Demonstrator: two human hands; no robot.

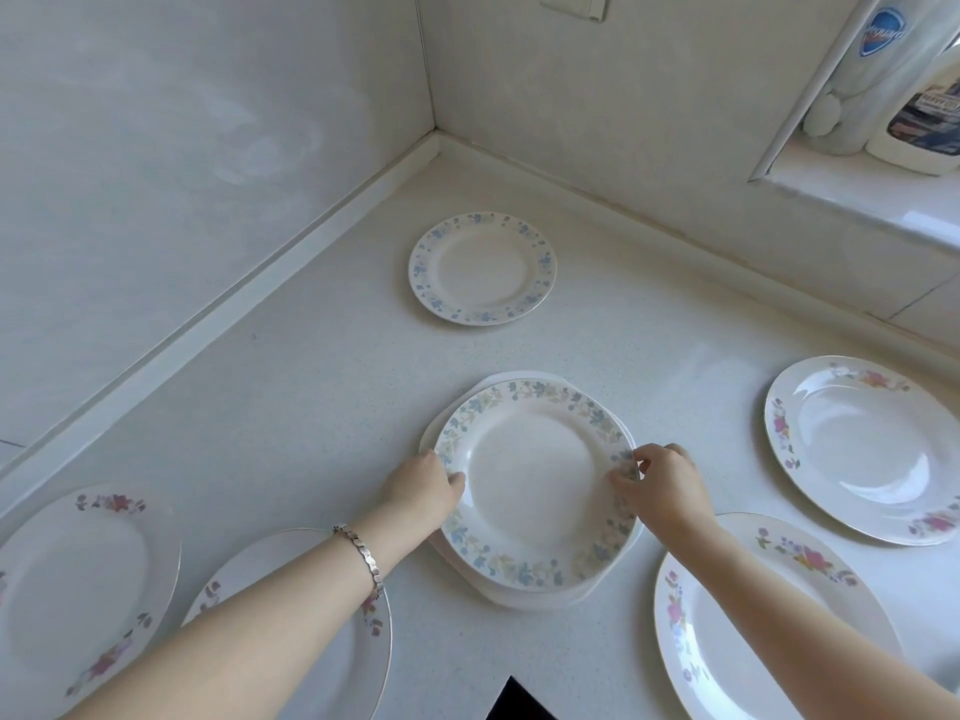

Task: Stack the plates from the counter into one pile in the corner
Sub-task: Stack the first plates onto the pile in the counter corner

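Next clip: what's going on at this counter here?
A person grips a blue-flowered plate by its rim, left hand on one side, right hand on the other. It sits over a plain white plate in the middle of the counter. A second blue-flowered plate lies alone nearer the corner. Four pink-flowered plates lie spread out, two at the left, two at the right. No pile stands in the corner yet.

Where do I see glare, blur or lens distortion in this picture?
Head view: even daylight, glare streaks on the far-right pink-flowered plate; the wide angle stretches edge plates into ovals; the blue-rimmed plate between left hand and right hand is sharp, the bottles top right slightly soft.
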